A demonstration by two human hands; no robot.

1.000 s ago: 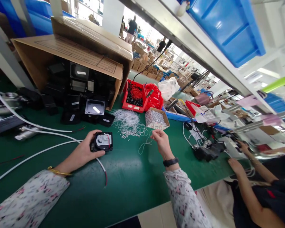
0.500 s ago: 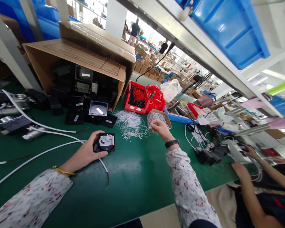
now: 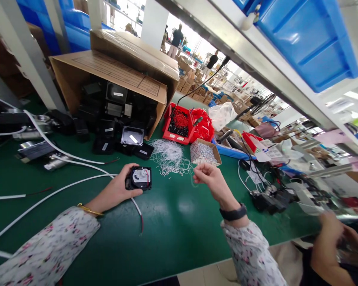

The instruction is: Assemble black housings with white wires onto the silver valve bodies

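Observation:
My left hand grips a small black square housing by its left side, thumb along the near edge. Its open face turns up, showing a pale metal plate and a red wire. My right hand is closed in a pinch, and a thin translucent white loop hangs from its fingertips. Left of that hand lies a tangled heap of the same thin white loops, with small metal pins along its near edge. Just behind the hand stands a small cardboard box of silvery screw-like pieces.
A large cardboard box on its side spills black housings. Red bins hold red and black parts. White cables cross the left of the green table. At right, a co-worker's arms are beside black devices.
My right hand has drawn back from the small box towards me, and the thin loop now shows below its fingers. My left hand still grips the housing. The co-worker's hands have moved nearer their body.

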